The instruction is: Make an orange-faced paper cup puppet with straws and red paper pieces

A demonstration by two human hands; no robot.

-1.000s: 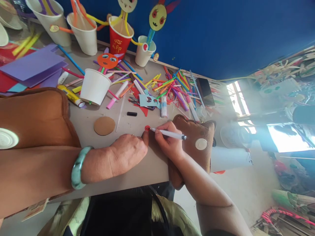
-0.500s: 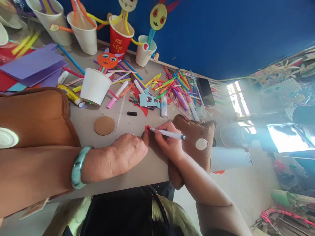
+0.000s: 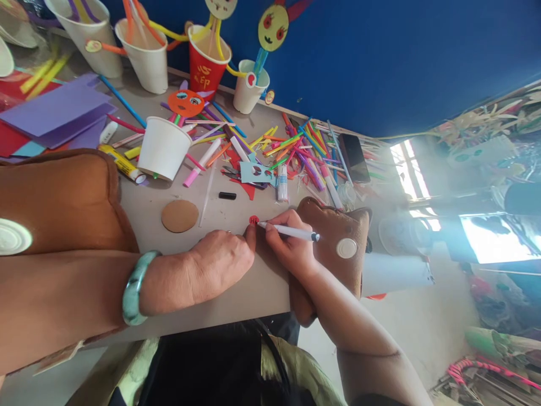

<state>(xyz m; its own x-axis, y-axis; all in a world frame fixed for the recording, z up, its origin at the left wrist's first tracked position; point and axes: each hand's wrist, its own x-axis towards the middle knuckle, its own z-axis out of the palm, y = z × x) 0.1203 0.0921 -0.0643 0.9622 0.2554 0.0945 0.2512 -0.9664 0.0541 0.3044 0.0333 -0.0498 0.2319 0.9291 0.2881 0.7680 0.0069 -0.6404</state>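
Note:
My right hand [image 3: 291, 242] is closed round a white marker [image 3: 293, 232], its tip at the right edge of a small red paper circle [image 3: 253, 219]. Black letters that look like "Hi" stand on this circle. With a fingertip my left hand [image 3: 222, 259] pins the circle's lower edge to the table; its other fingers are curled under. A green bangle [image 3: 137, 290] rings the left wrist. A round brown cardboard disc [image 3: 180, 216] lies left of the circle, and a black marker cap [image 3: 227, 195] is above it.
Behind lie cut straws [image 3: 291, 141], scissors [image 3: 230, 172], a glue stick [image 3: 282, 183] and a phone [image 3: 354, 158]. Paper-cup figures, one with a red cup [image 3: 207, 70], line the blue panel [image 3: 359, 67]. A white cup [image 3: 164, 148] stands nearer. Brown cushions [image 3: 59, 203] flank the work spot.
The marker tip has shifted slightly right, off the letters, so the black writing on the red circle shows more clearly. The left hand stays in place.

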